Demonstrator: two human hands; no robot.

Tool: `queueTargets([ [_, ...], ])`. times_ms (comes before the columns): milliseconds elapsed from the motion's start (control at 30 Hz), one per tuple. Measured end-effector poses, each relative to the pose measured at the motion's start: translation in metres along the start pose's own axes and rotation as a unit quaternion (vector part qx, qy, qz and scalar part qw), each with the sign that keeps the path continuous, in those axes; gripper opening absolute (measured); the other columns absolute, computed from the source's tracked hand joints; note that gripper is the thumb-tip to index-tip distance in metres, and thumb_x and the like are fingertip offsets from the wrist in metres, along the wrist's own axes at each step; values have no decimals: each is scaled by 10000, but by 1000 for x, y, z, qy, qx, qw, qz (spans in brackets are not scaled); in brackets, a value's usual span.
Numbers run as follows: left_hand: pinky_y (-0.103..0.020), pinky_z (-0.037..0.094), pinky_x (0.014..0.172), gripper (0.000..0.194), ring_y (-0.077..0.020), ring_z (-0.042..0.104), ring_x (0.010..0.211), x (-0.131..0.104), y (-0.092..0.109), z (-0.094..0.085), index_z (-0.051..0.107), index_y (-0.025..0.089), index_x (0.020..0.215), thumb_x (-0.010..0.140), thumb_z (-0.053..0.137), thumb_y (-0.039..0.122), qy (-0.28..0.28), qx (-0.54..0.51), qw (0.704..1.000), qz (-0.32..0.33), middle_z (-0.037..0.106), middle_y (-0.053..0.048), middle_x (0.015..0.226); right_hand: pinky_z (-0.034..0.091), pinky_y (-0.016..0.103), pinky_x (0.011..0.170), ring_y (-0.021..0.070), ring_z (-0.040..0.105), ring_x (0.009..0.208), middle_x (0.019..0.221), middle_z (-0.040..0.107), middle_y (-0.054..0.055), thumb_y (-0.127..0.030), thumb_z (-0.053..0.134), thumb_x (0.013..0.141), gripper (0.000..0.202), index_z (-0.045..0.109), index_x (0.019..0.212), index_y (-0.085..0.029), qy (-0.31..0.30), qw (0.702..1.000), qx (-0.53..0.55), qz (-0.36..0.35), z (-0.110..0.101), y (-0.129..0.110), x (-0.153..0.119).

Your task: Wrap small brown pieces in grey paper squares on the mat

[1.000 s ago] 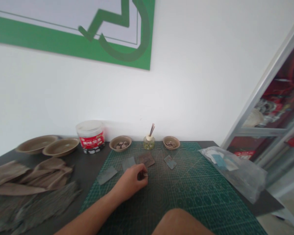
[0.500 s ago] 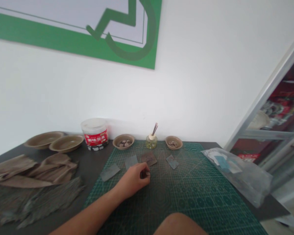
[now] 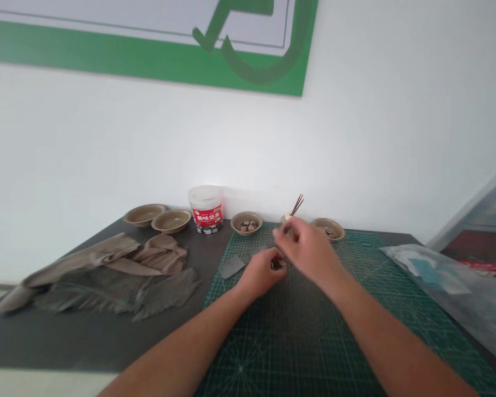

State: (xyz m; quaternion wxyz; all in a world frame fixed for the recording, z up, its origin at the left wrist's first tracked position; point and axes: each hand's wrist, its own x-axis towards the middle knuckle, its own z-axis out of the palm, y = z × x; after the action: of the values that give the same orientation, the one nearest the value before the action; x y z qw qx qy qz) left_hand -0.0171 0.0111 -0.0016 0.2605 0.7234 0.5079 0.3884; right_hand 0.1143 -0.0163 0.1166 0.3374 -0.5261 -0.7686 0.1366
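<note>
My left hand (image 3: 264,273) is just above the green cutting mat (image 3: 240,353), its fingers curled into a pinch. Whatever lies in them is too small and dark to name. To the right and slightly higher, my right hand (image 3: 310,251) is also pinched, thumb and fingertips together, and I cannot make out anything in it. A flat grey rectangular piece (image 3: 231,267) rests on the mat left of my left hand. Behind the hands is a small bottle with dark sticks (image 3: 298,204), partly covered by my right hand.
A brown bowl (image 3: 235,226) with several brownish lumps and another bowl (image 3: 338,230) stand at the back. Further left are a red-labelled tub (image 3: 206,212), two brown bowls (image 3: 144,215) and crumpled cloths (image 3: 161,253). A clear plastic bag (image 3: 450,292) lies on the right.
My right forearm has come up from the bottom edge, bringing the right hand beside the left. The left hand stays curled low over the mat. The view has turned left.
</note>
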Motion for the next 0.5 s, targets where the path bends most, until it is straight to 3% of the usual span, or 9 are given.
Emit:
queueTargets([
  [67,-257,424,646,116,-155,589,694,1,-2,-1,682,192,857,760,634,233,-5,8,1000,8,684,-21,779,413,305,595,211,636,653,657,666,20,-542,616,893,352,673,990,-209,82,992,-55,78,-7,40,25],
  [200,-251,435,664,165,-150,601,719,3,-5,-1,688,192,920,769,639,233,-5,21,1000,19,685,-17,800,433,318,674,264,679,810,799,721,60,-627,690,795,629,615,1218,-168,77,987,-65,128,-6,92,65],
  [300,-247,443,676,206,-143,602,723,4,-7,-1,695,193,966,770,647,232,4,12,1000,22,688,-12,811,446,316,703,263,681,842,870,730,86,-652,709,763,727,591,1264,-138,77,987,-52,134,5,100,84],
  [500,-249,438,662,223,-140,581,705,6,-10,-2,705,189,985,777,653,249,9,-16,1000,18,689,-8,797,438,275,673,196,674,772,831,731,41,-547,612,896,414,669,1104,-193,70,992,-40,100,23,108,107],
])
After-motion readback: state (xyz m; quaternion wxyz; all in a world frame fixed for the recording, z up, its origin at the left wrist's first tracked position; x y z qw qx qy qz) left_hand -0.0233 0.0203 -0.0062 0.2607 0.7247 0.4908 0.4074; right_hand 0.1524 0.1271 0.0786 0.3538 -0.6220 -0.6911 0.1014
